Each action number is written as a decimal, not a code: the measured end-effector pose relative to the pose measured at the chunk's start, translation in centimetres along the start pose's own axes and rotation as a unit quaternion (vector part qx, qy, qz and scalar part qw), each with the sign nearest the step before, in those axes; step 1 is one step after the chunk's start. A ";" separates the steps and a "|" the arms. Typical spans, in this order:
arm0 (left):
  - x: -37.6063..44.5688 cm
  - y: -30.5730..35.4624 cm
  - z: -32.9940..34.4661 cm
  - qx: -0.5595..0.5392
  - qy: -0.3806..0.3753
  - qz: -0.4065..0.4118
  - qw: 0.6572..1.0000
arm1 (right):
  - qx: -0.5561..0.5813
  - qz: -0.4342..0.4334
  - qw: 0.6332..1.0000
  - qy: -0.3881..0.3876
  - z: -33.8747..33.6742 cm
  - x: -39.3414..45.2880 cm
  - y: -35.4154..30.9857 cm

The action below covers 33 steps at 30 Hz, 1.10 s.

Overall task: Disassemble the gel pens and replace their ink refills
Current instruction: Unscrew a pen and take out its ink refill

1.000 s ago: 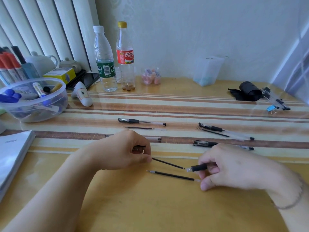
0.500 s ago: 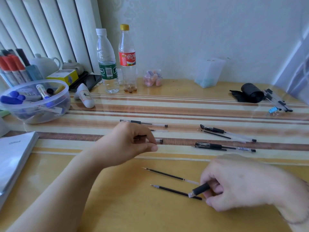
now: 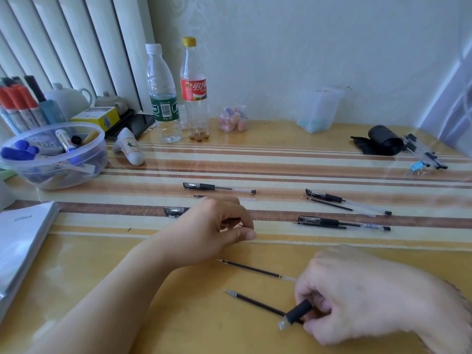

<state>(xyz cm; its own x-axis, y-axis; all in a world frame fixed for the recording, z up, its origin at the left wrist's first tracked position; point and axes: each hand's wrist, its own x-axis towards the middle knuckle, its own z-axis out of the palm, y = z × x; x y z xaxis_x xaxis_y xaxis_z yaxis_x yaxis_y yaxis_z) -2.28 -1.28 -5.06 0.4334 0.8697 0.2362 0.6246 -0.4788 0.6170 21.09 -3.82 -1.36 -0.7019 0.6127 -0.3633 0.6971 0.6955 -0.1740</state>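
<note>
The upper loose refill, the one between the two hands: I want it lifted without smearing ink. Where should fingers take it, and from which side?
Pinch the refill at mid-shaft, from above, thumb and forefinger across its width. It lies flat on the table, tip pointing left, and its right end runs under the right hand, so the middle is probably the clearest part.

right hand (image 3: 362, 297) | lowered pen barrel (image 3: 296, 314) onto near refill (image 3: 258, 304)

Bare tabletop (image 3: 178, 315) lies open near; gel pens (image 3: 218, 188) and, seemingly, loose refills (image 3: 255, 269) clutter the middle
</note>
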 end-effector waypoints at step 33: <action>-0.1 -0.1 -0.4 0.159 0.178 -0.002 0.971 | 0.260 -0.038 0.892 0.369 0.7 1.6 5.9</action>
<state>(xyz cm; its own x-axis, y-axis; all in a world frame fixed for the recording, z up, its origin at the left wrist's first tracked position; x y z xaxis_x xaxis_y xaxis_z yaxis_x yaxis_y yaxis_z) -2.68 -1.23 -4.84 0.2143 0.8302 0.5147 0.8195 -0.4395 0.3677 24.20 0.97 -3.64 -0.5208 0.7854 0.3347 0.4830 0.5943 -0.6431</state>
